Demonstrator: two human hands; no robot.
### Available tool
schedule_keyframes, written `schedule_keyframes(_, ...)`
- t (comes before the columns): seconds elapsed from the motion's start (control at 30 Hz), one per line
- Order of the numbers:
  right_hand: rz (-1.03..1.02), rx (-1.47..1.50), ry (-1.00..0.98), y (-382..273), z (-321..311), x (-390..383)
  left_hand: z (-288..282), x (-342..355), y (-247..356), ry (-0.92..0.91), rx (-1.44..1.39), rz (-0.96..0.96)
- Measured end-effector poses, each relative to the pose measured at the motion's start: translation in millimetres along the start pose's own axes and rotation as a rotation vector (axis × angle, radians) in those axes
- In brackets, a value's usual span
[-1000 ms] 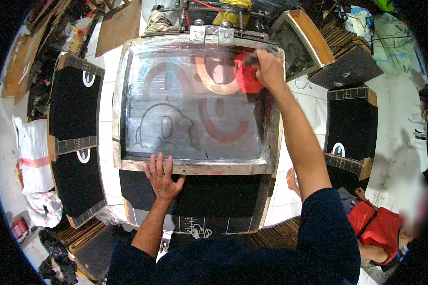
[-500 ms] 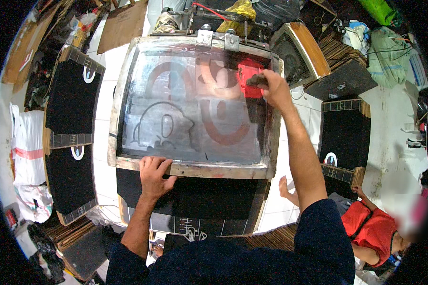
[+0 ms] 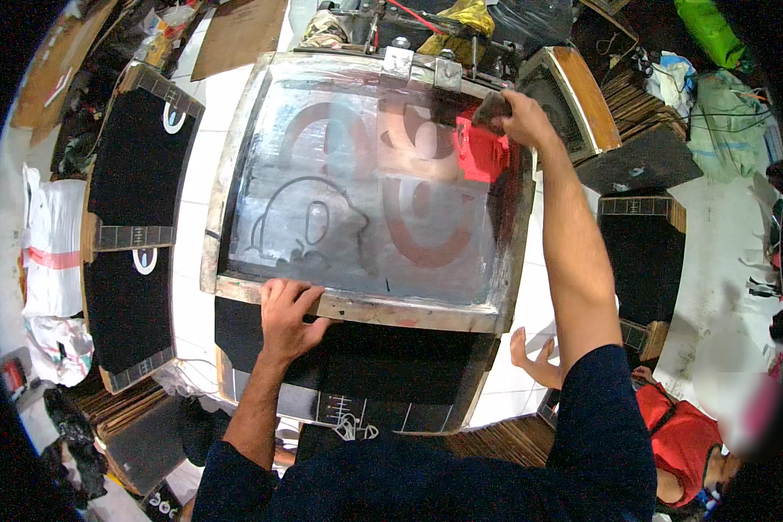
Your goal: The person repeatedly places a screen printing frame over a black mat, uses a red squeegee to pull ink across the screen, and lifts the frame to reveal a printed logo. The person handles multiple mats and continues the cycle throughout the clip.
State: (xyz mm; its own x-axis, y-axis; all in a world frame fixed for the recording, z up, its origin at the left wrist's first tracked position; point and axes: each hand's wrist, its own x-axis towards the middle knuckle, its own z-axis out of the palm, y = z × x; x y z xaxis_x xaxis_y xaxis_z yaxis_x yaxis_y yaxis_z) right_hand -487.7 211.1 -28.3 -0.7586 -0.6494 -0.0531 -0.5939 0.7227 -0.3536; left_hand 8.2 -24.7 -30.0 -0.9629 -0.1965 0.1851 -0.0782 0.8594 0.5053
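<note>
A screen-printing frame [image 3: 219, 228] with a pale wooden rim lies before me. On its grey mesh show several rounded shapes and a dark outline drawing. My left hand [image 3: 291, 315] grips the near rim, left of its middle, fingers over the top. At the far right corner of the mesh, my right hand [image 3: 527, 118] holds a small dark squeegee [image 3: 493, 111], its fingers closed round the upper part. Just on the near side of the squeegee is a patch of bright red ink [image 3: 481, 152]. Below the near rim, part of a black printing board [image 3: 357, 344] shows.
Metal clamps [image 3: 422, 70] join the far rim to a bar. Black boards [image 3: 135, 165] stand on the left, others [image 3: 641, 261] on the right. Behind right leans another screen [image 3: 583, 104]. A person in red [image 3: 683, 435] is at the lower right.
My right hand has moved the squeegee away from me and slightly right, to the far end of the red ink. My left hand stays on the near rim. The view has shifted a little.
</note>
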Motion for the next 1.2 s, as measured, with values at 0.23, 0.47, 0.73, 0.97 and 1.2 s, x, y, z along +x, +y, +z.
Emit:
schedule_keyframes(0.23, 0.070, -0.106, 0.385, 3, 20, -4, 5, -4, -1, 0.015, -0.016, -0.006)
schedule_keyframes(0.47, 0.098, 0.191, 0.553, -115, 65, -209, -2, -2, 7, 0.058, 0.009, 0.046)
schedule_keyframes(0.73, 0.002, 0.020, 0.796, -249, 19, -309, -108, 35, 65, 0.149, 0.106, 0.216)
schedule_keyframes(0.97, 0.067, -0.124, 0.989, -272, -116, -230, -149, 15, 5, 0.801, 0.094, -0.014)
schedule_keyframes(1.2, 0.421, -0.100, 0.764, -276, -185, -191, -3, -294, -251, -0.072, 0.203, -1.069)
